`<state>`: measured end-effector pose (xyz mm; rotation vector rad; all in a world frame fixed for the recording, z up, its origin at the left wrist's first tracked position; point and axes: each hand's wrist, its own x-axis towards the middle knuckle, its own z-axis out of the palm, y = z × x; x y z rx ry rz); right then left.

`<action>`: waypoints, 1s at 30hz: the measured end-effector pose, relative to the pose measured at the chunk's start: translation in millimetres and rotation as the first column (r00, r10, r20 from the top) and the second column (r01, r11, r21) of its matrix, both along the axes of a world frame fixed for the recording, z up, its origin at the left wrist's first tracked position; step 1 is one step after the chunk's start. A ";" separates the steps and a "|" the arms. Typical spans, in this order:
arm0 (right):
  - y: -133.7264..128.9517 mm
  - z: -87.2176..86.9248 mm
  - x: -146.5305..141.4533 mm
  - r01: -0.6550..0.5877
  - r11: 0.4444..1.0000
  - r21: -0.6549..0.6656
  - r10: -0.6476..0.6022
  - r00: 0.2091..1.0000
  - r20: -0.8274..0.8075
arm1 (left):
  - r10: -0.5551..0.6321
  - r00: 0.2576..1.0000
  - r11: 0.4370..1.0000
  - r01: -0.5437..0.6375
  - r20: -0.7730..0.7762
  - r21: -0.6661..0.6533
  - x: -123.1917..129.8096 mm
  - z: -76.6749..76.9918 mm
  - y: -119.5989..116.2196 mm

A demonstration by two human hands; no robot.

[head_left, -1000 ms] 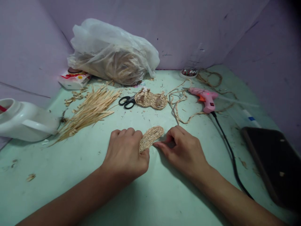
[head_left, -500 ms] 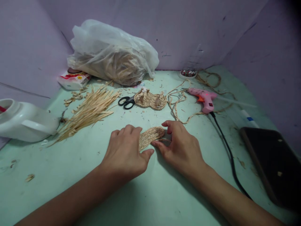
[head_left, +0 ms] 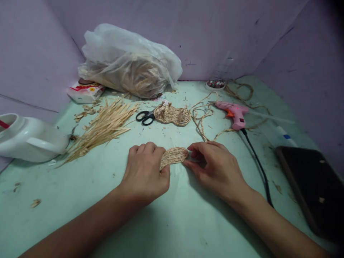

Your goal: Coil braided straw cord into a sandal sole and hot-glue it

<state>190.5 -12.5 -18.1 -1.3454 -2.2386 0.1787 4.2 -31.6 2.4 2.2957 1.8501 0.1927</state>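
Hands at work: two, both mine, one at each end of one woven piece.
Woven piece: one strip of coiled braid point(head_left: 174, 157), held between my hands just above the tabletop point(head_left: 172, 229) or on it; I could not tell which.
Left grip: my left grip point(head_left: 146, 170) was closed around the strip's left end, thumb in front, covering that end.
Right grip: my right grip point(head_left: 188, 154) was at the strip's right end, thumb and forefinger slightly parted; I could not tell whether they pinched it.
Slipper: one woven slipper point(head_left: 172, 116) lay beyond my hands.
Scissors: one pair point(head_left: 145, 117), black-handled, just left of the slipper.
Cord: loose loops of braided cord point(head_left: 200, 123) lay right of the slipper, one part running behind my right grip.
Glue gun: one, pink point(head_left: 236, 113), beside the cord.
Dry strips: one bundle point(head_left: 104, 123), too many to count.
Containers: one white jug point(head_left: 44, 139), one plastic bag point(head_left: 131, 61), one dish of beads point(head_left: 215, 85).
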 end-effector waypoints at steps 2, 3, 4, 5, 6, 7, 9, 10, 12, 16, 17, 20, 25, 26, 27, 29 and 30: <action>0.8 -1.2 0.0 -0.043 0.999 0.013 0.043 0.999 -0.011 | -0.004 1.000 1.000 0.004 -0.009 0.003 -0.3 0.1 -0.2; 0.8 -1.7 -0.4 -0.062 0.998 0.025 0.063 0.998 -0.013 | -0.006 1.000 1.000 0.006 -0.013 0.003 -0.4 0.4 -0.2; 0.6 -2.0 -0.9 -0.076 0.996 0.038 0.077 0.997 -0.018 | -0.008 1.000 1.000 0.008 -0.017 0.003 -0.4 0.7 -0.1; 0.3 -2.0 -1.3 -0.085 0.995 0.048 0.087 0.996 -0.025 | -0.009 1.000 1.000 0.009 -0.021 0.000 -0.4 1.2 0.1; 0.0 -1.7 -1.5 -0.091 0.994 0.055 0.093 0.995 -0.033 | -0.009 1.000 1.000 0.009 -0.025 -0.003 -0.3 1.7 0.3; -0.3 -1.2 -1.5 -0.099 0.993 0.058 0.102 0.994 -0.040 | -0.007 1.000 1.000 0.007 -0.030 -0.007 -0.2 2.2 0.5; -0.6 0.1 -0.9 -0.137 0.989 0.059 0.140 0.989 -0.048 | -0.006 0.999 1.000 0.005 -0.037 -0.011 0.0 3.2 0.9; -0.5 0.8 -0.5 -0.162 0.985 0.060 0.165 0.985 -0.046 | -0.006 0.999 1.000 0.006 -0.038 -0.010 0.2 3.7 1.0; -0.1 2.0 0.3 -0.196 0.979 0.062 0.199 0.979 -0.042 | -0.008 0.999 1.000 0.008 -0.038 -0.010 0.4 4.5 1.1; 1.1 2.3 0.5 -0.203 0.974 0.096 0.209 0.976 -0.060 | -0.011 0.999 1.000 0.011 -0.039 -0.005 0.4 5.2 1.1; 1.4 1.9 0.2 -0.199 0.975 0.102 0.206 0.976 -0.065 | -0.012 0.999 1.000 0.012 -0.040 -0.002 0.3 5.2 1.1; 2.1 -0.2 -1.2 -0.164 0.983 0.082 0.171 0.981 -0.089 | -0.014 0.999 1.000 0.014 -0.038 -0.003 0.0 5.0 1.1; 3.2 -5.2 -3.9 -0.111 0.994 -0.008 0.109 0.983 -0.150 | -0.017 0.999 1.000 0.018 -0.044 0.010 0.5 5.4 0.2; 3.3 -6.0 -4.3 -0.107 0.994 -0.020 0.102 0.981 -0.163 | -0.020 0.999 1.000 0.021 -0.046 0.017 0.7 5.5 -0.2; 3.4 -6.8 -4.7 -0.101 0.994 -0.029 0.095 0.980 -0.175 | -0.020 0.999 1.000 0.021 -0.047 0.020 0.9 5.6 -0.4; 3.5 -7.9 -5.4 -0.093 0.995 -0.036 0.084 0.977 -0.197 | -0.008 0.999 1.000 0.010 -0.050 0.026 1.5 5.5 -0.5; 3.5 -8.4 -5.7 -0.091 0.995 -0.040 0.081 0.976 -0.203 | 0.001 0.999 0.999 0.001 -0.048 0.032 1.8 5.1 -0.3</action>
